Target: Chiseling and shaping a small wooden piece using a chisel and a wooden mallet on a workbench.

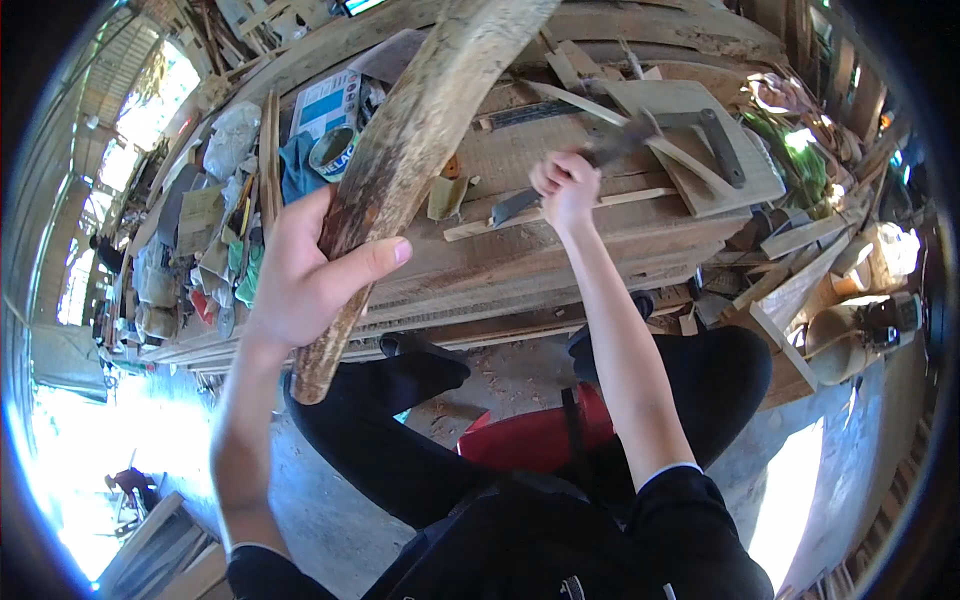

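In my left hand (305, 270) is a long, slightly curved piece of wood (430, 110), rough and bark-stained, slanting from my lap to beyond the top edge. The fingers wrap its far side and the thumb lies across its near face. My right hand (568, 185) is closed around the middle of a dark tool (612, 150); its grey end points left and its far end is blurred, so its kind is unclear. The tool is held over the workbench (520, 255), apart from the wood. Below it lies a thin wooden strip (640, 197).
A flat board (765, 190) with an L-shaped dark piece (722, 150) lies at the bench's right. A tin (335, 155), a blue-white box (325, 105) and plastic bags (232, 140) crowd the left. A red object (540, 440) sits between my legs; a jug (840, 345) stands far right.
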### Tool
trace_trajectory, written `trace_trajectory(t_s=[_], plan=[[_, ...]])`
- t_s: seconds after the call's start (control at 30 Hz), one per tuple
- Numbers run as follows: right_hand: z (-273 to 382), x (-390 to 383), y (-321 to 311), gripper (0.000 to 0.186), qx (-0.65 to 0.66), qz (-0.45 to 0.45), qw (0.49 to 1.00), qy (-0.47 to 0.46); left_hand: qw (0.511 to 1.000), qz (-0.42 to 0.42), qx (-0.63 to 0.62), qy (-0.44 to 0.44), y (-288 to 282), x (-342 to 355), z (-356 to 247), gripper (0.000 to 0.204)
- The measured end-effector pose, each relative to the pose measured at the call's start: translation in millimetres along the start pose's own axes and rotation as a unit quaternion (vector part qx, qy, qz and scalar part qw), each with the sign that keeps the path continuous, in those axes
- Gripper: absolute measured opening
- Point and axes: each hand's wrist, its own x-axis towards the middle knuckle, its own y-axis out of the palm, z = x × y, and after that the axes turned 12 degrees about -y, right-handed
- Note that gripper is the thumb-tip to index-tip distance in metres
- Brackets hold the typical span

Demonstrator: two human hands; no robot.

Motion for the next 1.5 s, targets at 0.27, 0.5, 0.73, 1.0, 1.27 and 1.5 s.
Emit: trace_trajectory(t_s=[0.27, 0.5, 0.73, 1.0, 1.27, 1.5], plan=[[-7.8, -12.7, 2.8, 0.029, 0.021, -0.075, 0.996, -0.048, 0.947, -0.212, 0.242, -0.012, 29.1, 52.5, 121.3, 0.042], [-3.9, -13.4, 11.8, 0.030, -0.051, -0.094, 0.994, -0.039, 0.860, -0.268, 0.434, 0.012, 44.2, 87.9, 176.0, 0.045], [2.7, -15.1, 6.1, 0.029, -0.043, -0.037, 0.997, -0.044, 0.931, -0.138, 0.253, 0.224, 91.9, 125.5, 180.3, 0.020], [-2.3, -15.0, 18.1, 0.036, -0.108, -0.156, 0.976, -0.104, 0.972, -0.086, 0.027, 0.219, 99.1, 138.5, 201.1, 0.019], [-26.4, 6.1, 59.6, 0.039, 0.114, -0.421, 0.900, 0.007, 0.967, -0.113, 0.031, 0.227, 105.5, 135.9, 205.1, 0.019], [9.8, 2.3, 60.7, 0.039, 0.026, -0.133, 0.987, -0.083, 0.955, -0.152, 0.093, 0.237, 99.6, 129.9, 192.6, 0.019]])
